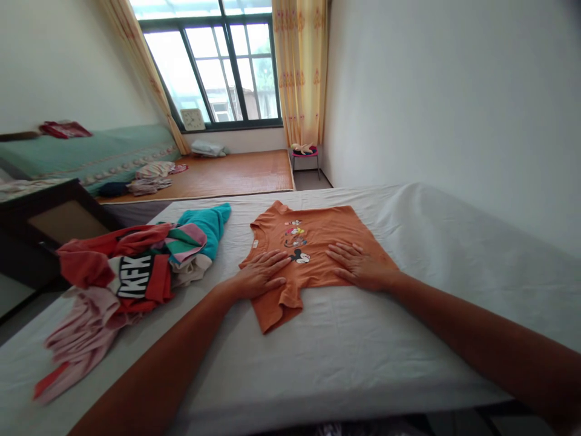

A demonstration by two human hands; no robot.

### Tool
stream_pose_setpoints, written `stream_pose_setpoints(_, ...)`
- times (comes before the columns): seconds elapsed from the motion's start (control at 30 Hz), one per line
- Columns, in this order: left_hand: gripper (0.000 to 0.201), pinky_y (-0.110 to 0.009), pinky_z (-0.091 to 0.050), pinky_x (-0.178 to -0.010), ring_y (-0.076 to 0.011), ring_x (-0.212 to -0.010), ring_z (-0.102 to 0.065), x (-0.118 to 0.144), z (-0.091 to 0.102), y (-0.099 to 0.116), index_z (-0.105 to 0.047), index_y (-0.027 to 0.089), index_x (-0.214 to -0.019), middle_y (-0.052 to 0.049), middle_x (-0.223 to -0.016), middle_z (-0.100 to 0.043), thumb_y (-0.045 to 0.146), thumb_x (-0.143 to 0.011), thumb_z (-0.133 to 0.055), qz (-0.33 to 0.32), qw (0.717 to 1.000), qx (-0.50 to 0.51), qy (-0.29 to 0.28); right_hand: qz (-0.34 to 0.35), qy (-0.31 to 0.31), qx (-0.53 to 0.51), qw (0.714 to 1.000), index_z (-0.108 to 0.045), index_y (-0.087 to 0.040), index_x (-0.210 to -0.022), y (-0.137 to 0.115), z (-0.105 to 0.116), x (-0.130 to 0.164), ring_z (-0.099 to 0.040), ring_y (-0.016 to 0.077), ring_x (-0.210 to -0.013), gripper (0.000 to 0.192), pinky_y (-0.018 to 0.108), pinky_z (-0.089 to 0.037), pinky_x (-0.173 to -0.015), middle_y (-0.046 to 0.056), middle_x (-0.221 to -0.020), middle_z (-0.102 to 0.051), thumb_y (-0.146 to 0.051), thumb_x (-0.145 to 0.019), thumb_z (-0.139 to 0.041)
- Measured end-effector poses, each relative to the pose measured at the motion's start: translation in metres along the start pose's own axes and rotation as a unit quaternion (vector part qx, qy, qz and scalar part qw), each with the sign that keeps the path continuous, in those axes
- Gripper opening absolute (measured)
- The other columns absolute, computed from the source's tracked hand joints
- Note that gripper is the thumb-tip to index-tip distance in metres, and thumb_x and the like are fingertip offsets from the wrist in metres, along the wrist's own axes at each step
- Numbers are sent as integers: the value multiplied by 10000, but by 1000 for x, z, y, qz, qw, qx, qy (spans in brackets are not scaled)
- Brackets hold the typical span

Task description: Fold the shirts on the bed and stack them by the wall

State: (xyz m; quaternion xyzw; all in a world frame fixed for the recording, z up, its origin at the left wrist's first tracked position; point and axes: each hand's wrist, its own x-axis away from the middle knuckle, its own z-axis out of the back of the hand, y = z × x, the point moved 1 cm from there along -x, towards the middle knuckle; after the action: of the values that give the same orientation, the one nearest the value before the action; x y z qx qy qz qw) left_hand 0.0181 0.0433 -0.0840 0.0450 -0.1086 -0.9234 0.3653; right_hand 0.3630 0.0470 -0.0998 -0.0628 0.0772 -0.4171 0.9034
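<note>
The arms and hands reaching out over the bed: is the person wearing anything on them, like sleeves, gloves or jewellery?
Nothing that shows. Both forearms are bare up to the picture's edge, with no sleeve in view. The left hand and right hand have no gloves, and no ring, watch or bracelet can be seen on the fingers or wrists.

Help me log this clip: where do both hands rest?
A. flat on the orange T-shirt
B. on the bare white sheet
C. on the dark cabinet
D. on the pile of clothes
A: the left hand and right hand lie palm-down on the orange T-shirt, spread on the white sheet.
</note>
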Motion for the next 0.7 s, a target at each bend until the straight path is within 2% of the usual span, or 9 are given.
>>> stream_pose_setpoints(0.13,611,-485,-181,-1187,-286,-1468,-230,3,10,-2,-359,320,-1497,-57,-1586,-299,565,-944,-442,-16,999,41,-15,-75,14,26,997,-319,-318,-1520,41,4,22,-251,242,-1461,599,514,-198,-1177,43,-1575,-318,-578,-983,-270)
stream_pose_setpoints(0.23,569,-460,-242,-1177,-277,-1444,-295,8,16,-8,-484,311,-1425,-71,-1548,-379,536,-906,-544,-59,992,108,-22,-109,31,44,993,-353,-300,-1509,56,0,29,-275,237,-1453,598,493,-215,-1174,47,-1569,-332,-568,-982,-261)
stream_pose_setpoints(0.37,470,-424,-363,-1120,-235,-1331,-470,10,16,-8,-588,232,-1335,-121,-1412,-540,474,-940,-512,-48,978,195,59,-125,90,70,986,-421,-251,-1476,50,-6,26,-322,251,-1432,555,502,-244,-1159,80,-1531,-402,-484,-985,-309)
stream_pose_setpoints(0.47,411,-441,-348,-1130,-230,-1312,-489,8,13,-3,-642,229,-1271,-123,-1377,-572,442,-961,-478,-37,978,186,82,-70,121,57,989,-465,-244,-1448,38,-6,22,-341,251,-1422,509,508,-261,-1152,83,-1506,-440,-410,-988,-326)
stream_pose_setpoints(0.57,375,-457,-305,-1153,-242,-1347,-452,9,15,-4,-676,251,-1227,-115,-1414,-541,438,-948,-510,-49,980,187,55,-36,84,16,996,-476,-265,-1441,38,-4,20,-365,247,-1410,515,505,-294,-1143,66,-1511,-433,-458,-994,-308)
stream_pose_setpoints(0.7,352,-435,-313,-1147,-254,-1374,-419,22,30,-15,-713,259,-1166,-108,-1364,-584,455,-899,-597,-76,962,261,-14,-77,77,-30,994,-525,-225,-1408,58,5,25,-386,278,-1395,560,503,-294,-1146,105,-1494,-452,-521,-964,-355)
